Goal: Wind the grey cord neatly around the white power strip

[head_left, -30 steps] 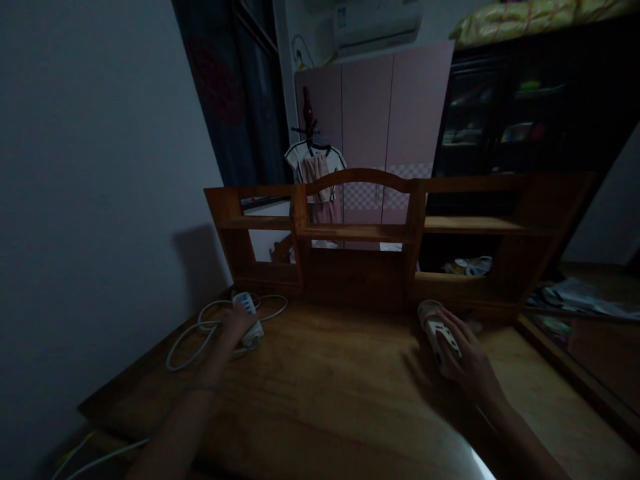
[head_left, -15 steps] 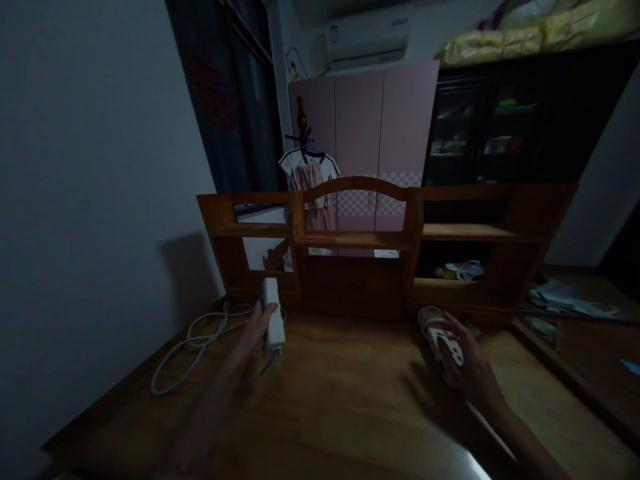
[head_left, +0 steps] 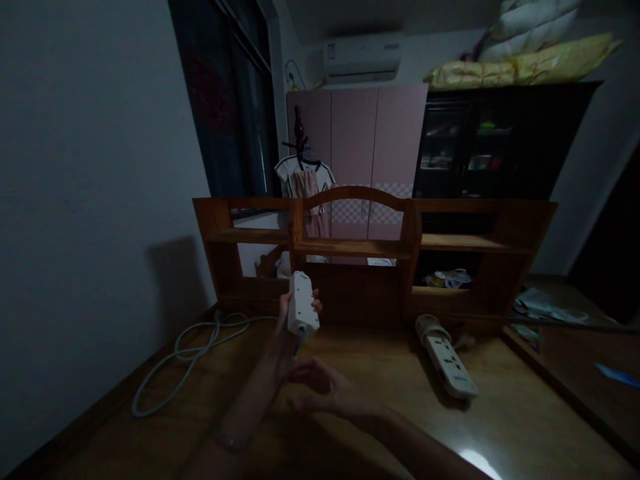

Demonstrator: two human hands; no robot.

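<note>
Head view, nearest first, the supervisor says: what are the hands doing?

Inspector: The right hand point(head_left: 325, 390) hangs low over the desk point(head_left: 390, 427). Its fingers point(head_left: 303, 368) are loosely bent and a little apart, with the tips just beside the short cord point(head_left: 300, 343) that drops from the strip above. Whether they pinch that cord I cannot tell, as the light is poor. The left hand point(head_left: 289, 328) is clamped round the lower end of a white power strip point(head_left: 301, 301), thumb on one edge and fingers point(head_left: 316, 307) on the other. It holds the strip upright, clear of the desk, in front of the shelf unit point(head_left: 360, 248).

Supervisor: Progress?

Inspector: In my judgement, early. One strip is lifted and in hand. A second power strip point(head_left: 450, 365) lies flat on the desk to the right, well apart from both hands. No plug shows in either. A grey cable point(head_left: 185, 352) lies in loose loops on the left of the desk.

Supervisor: Counts?

Inspector: Two hands, both the person's own. Two power strips, one raised and one lying. One looped cable. One round pale object point(head_left: 429, 327) at the far end of the lying strip, which I cannot identify. One shelf unit with three bays and a small heap point(head_left: 450, 278) in the right bay. Beyond it are one garment rack point(head_left: 303, 177), one pink wardrobe point(head_left: 360, 133), one dark cabinet point(head_left: 495, 143) with bedding point(head_left: 525, 63) on top, and one air conditioner point(head_left: 361, 59).
</note>
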